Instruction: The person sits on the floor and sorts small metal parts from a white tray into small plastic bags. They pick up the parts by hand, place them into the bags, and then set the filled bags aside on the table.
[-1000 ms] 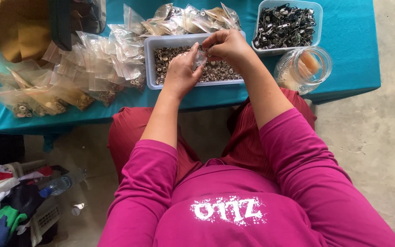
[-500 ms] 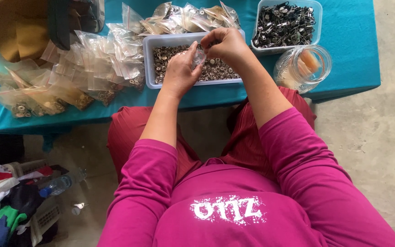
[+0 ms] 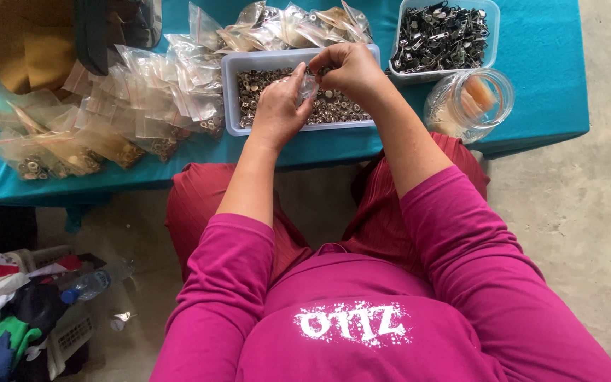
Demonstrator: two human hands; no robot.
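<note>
While a teal-covered worktop (image 3: pixel 546 85) carries the sorting, a seated person in pink works both hands over a long white tray (image 3: pixel 229 92) of small metal fasteners. Heaped clear packets (image 3: pixel 143 106) crowd the tray's left side, a second tub of dark clips (image 3: pixel 444 35) and a glass jar (image 3: pixel 469 102) stand at right. Left hand (image 3: pixel 277 113) has its grip closed on a small clear bag (image 3: pixel 307 86), right hand (image 3: pixel 351 69) pinching at its mouth; keeping the bag low above the tray should catch anything that spills.
</note>
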